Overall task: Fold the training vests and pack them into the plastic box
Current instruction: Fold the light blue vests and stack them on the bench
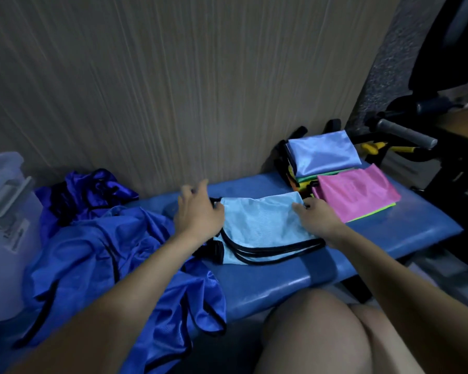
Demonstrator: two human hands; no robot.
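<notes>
A light blue mesh vest (262, 225) with black trim lies folded on the blue bench (295, 276). My left hand (197, 211) is at the vest's left edge with fingers spread and loosely bent; whether it pinches the cloth is hidden. Flat on the vest's right edge rests my right hand (316, 217). Several unfolded dark blue vests (114, 252) are heaped on the bench's left part. A pink folded vest (357, 193) and a stack topped by a pale blue one (324, 152) sit at the right. The clear plastic box (3, 198) stands at the far left.
A wood-grain wall panel (173, 90) rises right behind the bench. Black exercise equipment with grey handles (405, 133) stands at the far right. My bare knees (335, 333) are at the bench's front edge.
</notes>
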